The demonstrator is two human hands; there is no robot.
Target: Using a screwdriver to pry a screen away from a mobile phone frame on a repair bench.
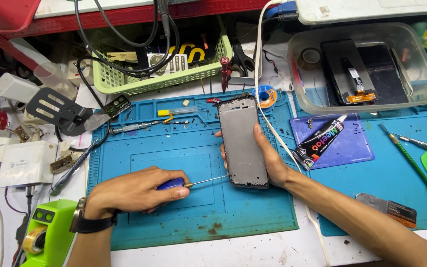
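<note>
The left hand (134, 190) is clenched round a blue-handled screwdriver (193, 182) whose tip meets the lower left edge of a phone frame (243, 142); the right hand (268, 158) grips that frame by its right side, holding it flat on the blue mat (193, 217) on the desk (273, 252). The frame lies stripped and open, so disassembly looks well advanced, though screw work at the bottom edge seems unfinished; a clear plastic tub (302, 96) holds phone panels and a tape roll; a green basket (169, 81) holds cables and small parts.
</note>
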